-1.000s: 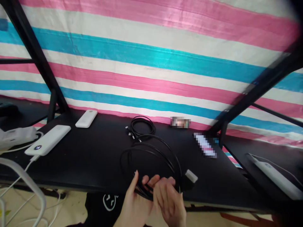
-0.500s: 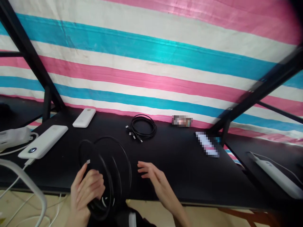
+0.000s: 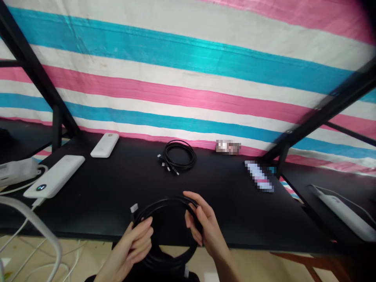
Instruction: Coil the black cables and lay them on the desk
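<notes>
A thick black cable (image 3: 169, 201) is wound into a round coil, held over the front edge of the black table (image 3: 223, 203). My left hand (image 3: 136, 243) is closed on the coil's left side, where a plug with a silvery metal end sticks up past the fingers. On the right side of the loop, my right hand (image 3: 202, 219) wraps its fingers and thumb round the strands. A second light-coloured end shows at the bottom of the coil. Farther back lies a thinner coiled black cable (image 3: 179, 154), several plugs pointing left.
White power banks (image 3: 105, 145) lie at the left, the nearer one (image 3: 55, 176) with a cable plugged in. A white charger (image 3: 19, 172) and a white curved tube (image 3: 44, 231) are at the far left. A blurred-out phone-like object (image 3: 259, 176) lies at the right. Black frame bars (image 3: 320, 113) slant upward on both sides.
The cable's loose loops are now gathered into a neat ring. My left hand has moved right with it, and my right hand, open before, has closed on the coil.
</notes>
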The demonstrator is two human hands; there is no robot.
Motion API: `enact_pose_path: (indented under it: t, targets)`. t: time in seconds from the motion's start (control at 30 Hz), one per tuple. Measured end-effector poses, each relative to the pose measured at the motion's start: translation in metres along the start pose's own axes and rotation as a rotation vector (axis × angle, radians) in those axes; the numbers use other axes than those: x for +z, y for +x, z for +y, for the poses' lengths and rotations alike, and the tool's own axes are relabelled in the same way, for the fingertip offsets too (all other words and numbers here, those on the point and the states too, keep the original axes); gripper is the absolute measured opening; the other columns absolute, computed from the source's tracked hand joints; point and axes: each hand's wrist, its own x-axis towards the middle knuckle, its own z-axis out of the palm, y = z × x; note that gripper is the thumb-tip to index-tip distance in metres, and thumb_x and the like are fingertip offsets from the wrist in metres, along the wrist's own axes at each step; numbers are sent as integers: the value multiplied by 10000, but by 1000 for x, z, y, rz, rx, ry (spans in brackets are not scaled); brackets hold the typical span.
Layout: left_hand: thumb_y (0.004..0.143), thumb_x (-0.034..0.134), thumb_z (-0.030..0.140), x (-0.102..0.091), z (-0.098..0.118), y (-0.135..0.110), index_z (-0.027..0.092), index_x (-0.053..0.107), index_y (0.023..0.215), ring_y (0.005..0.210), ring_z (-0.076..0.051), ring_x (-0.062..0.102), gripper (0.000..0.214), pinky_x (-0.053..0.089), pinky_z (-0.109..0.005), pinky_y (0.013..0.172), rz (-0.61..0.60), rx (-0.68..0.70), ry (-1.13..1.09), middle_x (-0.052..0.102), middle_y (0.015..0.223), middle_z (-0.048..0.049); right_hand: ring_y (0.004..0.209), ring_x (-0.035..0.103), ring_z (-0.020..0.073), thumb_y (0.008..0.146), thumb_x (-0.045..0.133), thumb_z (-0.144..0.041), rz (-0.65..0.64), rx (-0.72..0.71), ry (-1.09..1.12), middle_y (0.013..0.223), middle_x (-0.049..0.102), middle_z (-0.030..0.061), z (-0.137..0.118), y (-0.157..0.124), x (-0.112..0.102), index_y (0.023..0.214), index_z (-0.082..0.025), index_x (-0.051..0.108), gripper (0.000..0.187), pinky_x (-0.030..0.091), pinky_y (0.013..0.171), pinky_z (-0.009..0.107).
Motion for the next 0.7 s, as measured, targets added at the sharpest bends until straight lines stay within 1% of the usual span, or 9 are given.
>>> enact_pose_path:
  t: [0.1,0.17,0.27,0.33,0.4,0.47,0.5,0.57,0.7]
  targets:
    - [587,767,446,-2,-3,-2,160,343,479,334,16,94,522,214,-119,316,-178,10,-195,157,428,116,295,190,-19,843,545,-436,75,-32,6,508,481,-80,-5,-1,2,1060,-225,548,303,148,267,83]
    - [583,770,433,-3,-3,-5,153,436,525,341,3,147,439,271,-130,337,-219,66,-252,160,452,108,300,165,-17,846,557,-399,153,-78,-3,464,422,-102,-5,-1,6,991,-225,550,226,131,274,79]
    - [613,762,393,-4,0,-11,161,501,584,355,-23,195,350,319,-141,363,-215,166,-225,126,457,101,290,200,-2,879,502,-384,242,-187,-63,452,389,-107,0,-1,11,940,-230,548,172,185,270,90]
    - [654,729,431,-2,2,-14,166,495,582,344,-27,140,361,281,-138,333,-228,204,-194,80,434,107,288,265,12,899,461,-366,283,-268,-158,491,439,-89,5,-1,12,982,-239,560,181,262,277,115]
    - [689,685,487,0,2,-15,166,480,581,341,-22,83,396,237,-133,316,-236,197,-141,66,415,114,337,381,29,883,492,-320,323,-353,-307,612,543,-44,6,-2,11,1061,-254,576,207,339,319,143]
    - [698,670,508,2,0,-14,164,477,599,337,-12,67,407,228,-133,320,-223,173,-74,91,407,119,477,516,65,830,570,-266,339,-429,-496,788,612,9,4,-3,7,1111,-274,598,283,417,410,175]
    - [693,674,511,3,-1,-13,165,476,607,331,-9,73,408,235,-136,325,-213,161,-45,105,404,121,554,554,89,801,601,-242,334,-455,-586,843,621,23,2,-4,6,1111,-283,616,313,444,460,193]
    - [677,683,517,4,-5,-11,170,473,611,317,-9,95,411,254,-151,329,-189,146,-10,136,395,120,633,570,126,764,629,-211,309,-474,-707,844,625,27,-4,-6,3,1094,-298,647,343,466,520,226]
    - [642,698,538,8,-12,-11,173,521,685,320,-20,136,408,268,-171,335,-96,148,23,217,398,110,600,540,155,718,659,-211,252,-503,-726,762,612,28,-15,-10,5,1049,-302,682,344,433,472,253]
